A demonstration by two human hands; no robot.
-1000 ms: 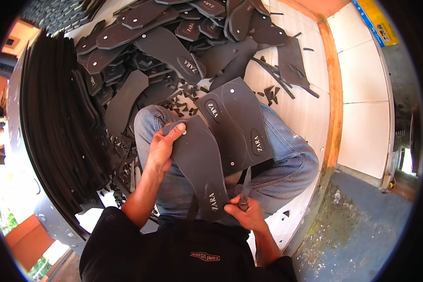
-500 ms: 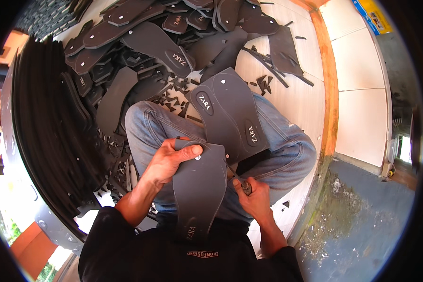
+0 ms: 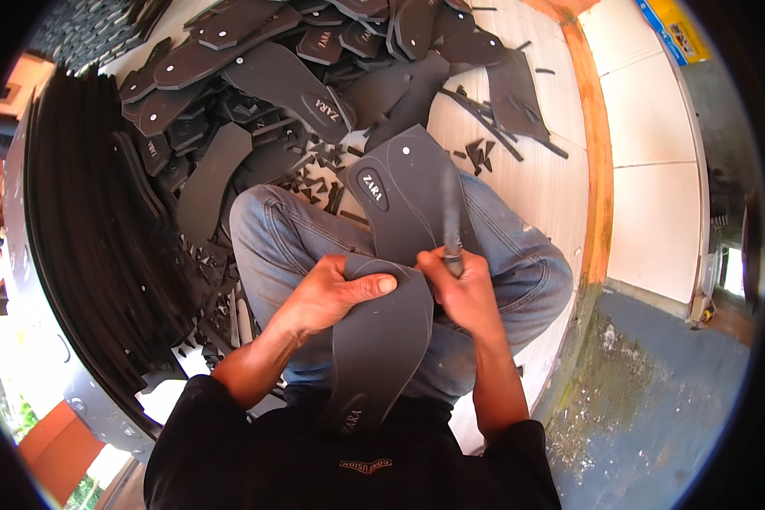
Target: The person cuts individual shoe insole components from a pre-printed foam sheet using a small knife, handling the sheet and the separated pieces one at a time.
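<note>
A dark grey foam sandal sole (image 3: 382, 340) with curved outline marks lies lengthwise toward my shirt. My left hand (image 3: 327, 296) grips its far end, thumb on top and the fingers hidden underneath. My right hand (image 3: 467, 296), just right of that end, is closed around the handle of a knife (image 3: 452, 212). The blade points away from me and is smeared by motion, over a second dark foam sheet (image 3: 408, 191). That sheet rests across my lap, with sole outlines, an oval printed patch and a white dot on it.
Many dark soles (image 3: 289, 85) are heaped beyond my knees. A tall stack of black sheets (image 3: 93, 229) stands at the left. Small offcuts (image 3: 319, 174) litter the pale floor (image 3: 552, 187). A wooden strip (image 3: 597, 170) and a white tiled ledge (image 3: 650, 204) run along the right.
My right hand has moved up and away from me with the knife, its blade now raised. My left hand and the sole have shifted slightly right; the sole's far right corner now looks rounded.
</note>
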